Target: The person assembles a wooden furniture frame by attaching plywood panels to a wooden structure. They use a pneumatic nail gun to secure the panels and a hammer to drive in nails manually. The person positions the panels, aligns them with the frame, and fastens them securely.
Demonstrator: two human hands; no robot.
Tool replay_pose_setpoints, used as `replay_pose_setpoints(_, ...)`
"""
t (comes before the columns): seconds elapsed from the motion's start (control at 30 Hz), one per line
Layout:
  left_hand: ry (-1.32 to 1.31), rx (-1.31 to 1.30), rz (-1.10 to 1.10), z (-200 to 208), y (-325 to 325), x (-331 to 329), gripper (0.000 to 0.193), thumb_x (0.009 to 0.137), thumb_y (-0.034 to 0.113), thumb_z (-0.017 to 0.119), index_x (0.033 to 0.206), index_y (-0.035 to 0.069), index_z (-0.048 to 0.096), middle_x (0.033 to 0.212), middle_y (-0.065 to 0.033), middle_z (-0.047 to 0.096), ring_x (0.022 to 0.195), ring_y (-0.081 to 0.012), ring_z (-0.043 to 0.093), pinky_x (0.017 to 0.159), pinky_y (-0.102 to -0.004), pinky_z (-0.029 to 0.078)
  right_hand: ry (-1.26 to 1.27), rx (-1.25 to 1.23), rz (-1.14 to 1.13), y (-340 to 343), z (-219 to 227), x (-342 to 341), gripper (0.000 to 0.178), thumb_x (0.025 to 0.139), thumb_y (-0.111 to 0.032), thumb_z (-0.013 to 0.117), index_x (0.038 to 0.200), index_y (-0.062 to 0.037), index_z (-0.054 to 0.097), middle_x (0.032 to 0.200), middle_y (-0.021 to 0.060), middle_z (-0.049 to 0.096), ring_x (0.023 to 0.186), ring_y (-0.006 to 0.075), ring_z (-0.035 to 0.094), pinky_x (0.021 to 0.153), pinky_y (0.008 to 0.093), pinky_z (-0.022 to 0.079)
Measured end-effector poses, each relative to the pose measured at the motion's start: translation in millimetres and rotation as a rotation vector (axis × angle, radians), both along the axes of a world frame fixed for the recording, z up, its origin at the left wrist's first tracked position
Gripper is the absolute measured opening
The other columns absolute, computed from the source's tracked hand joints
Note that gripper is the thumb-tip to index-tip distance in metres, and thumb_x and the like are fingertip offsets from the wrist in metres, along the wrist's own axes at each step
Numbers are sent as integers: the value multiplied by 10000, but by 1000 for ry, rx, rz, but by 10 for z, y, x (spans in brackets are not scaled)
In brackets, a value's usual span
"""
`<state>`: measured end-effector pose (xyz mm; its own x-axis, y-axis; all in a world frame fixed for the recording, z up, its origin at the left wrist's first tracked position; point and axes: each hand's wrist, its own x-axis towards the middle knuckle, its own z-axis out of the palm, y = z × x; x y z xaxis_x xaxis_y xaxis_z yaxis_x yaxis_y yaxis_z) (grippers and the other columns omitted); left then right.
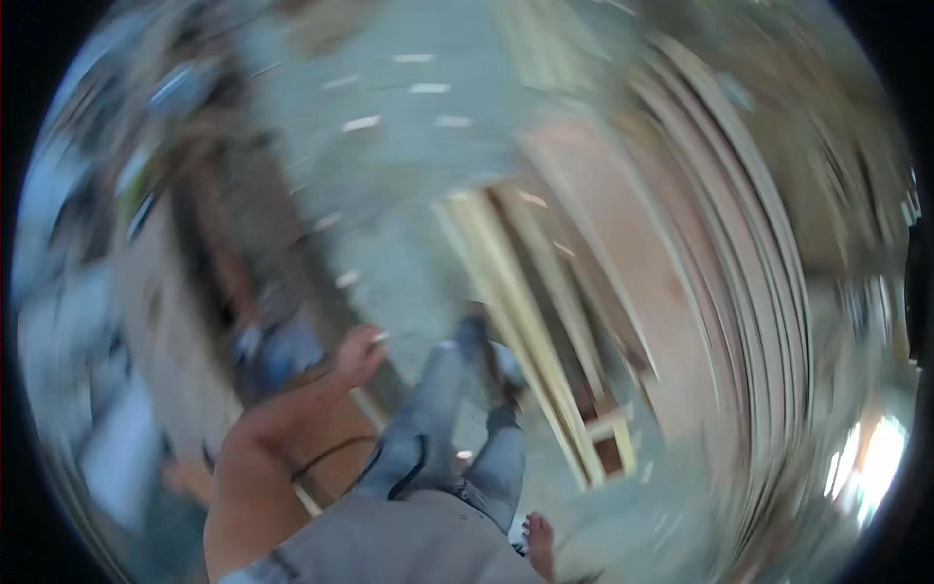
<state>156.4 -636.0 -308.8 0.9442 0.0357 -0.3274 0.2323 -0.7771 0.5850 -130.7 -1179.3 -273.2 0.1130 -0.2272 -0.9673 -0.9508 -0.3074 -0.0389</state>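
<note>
Motion blur softens every surface. The floor (409,156), toward twelve o'clock, looks like pale grey concrete with a faint sheen and bright glints. The long boards (506,311) at centre and the stacked sheets (739,253) toward three o'clock look like pale, matt wood. The trousers (438,428) at six o'clock are grey cloth, matt.

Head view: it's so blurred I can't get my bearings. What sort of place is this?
Probably a woodworking shop or timber store. Large sheet boards stand stacked on edge at right, pale wooden frames lean beside them, and the floor is bare grey. The person appears to be walking, left hand swung out, holding nothing visible.
</note>
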Motion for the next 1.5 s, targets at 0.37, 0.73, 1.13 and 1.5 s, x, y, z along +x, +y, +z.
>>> replay_pose_setpoints(0.37, -26, -156, 898, 1174, -1058, -3003, 415, 906, 338, 691, 1147, 4, 643, 1042, -167, 659, 981, -271, 642, 863, -391, 521, -310, 143, 106, -1065, 112, 1951, 418, 972, -490, 523, 1113, -104, 597, 956, 54, 642, 786, 175, 589, 622, 295, 447)
replay_pose_setpoints(0.73, -363, -22, 1368, 2372, 41, -3567, 458, 892, 363, 656, 1194, 21, 622, 1139, -211, 627, 1091, -332, 595, 937, -423, 471, -374, 327, 626, 795, 848, 2576, 378, 998, -433, 530, 1038, -66, 614, 830, 40, 614, 736, 141, 573, 613, 255, 450)
replay_pose_setpoints(1.13, 523, 583, 2233, 1510, 2752, -4984, 517, 920, 357, 569, 1305, 12, 541, 1348, -224, 530, 1247, -357, 527, 1013, -513, 453, -835, 271, 790, 1345, 1340, 2061, 380, 1000, -338, 578, 1099, 19, 663, 968, 81, 693, 874, 156, 621, 753, 301, 498)
replay_pose_setpoints(1.5, -388, -466, 1966, 1543, 2812, -4815, 290, 946, 293, 521, 994, 28, 629, 857, -59, 608, 708, -178, 557, 638, -341, 466, -625, -319, 471, 398, 1240, 673, 418, 954, -423, 602, 1067, -36, 713, 817, 90, 686, 754, 155, 635, 706, 317, 516)
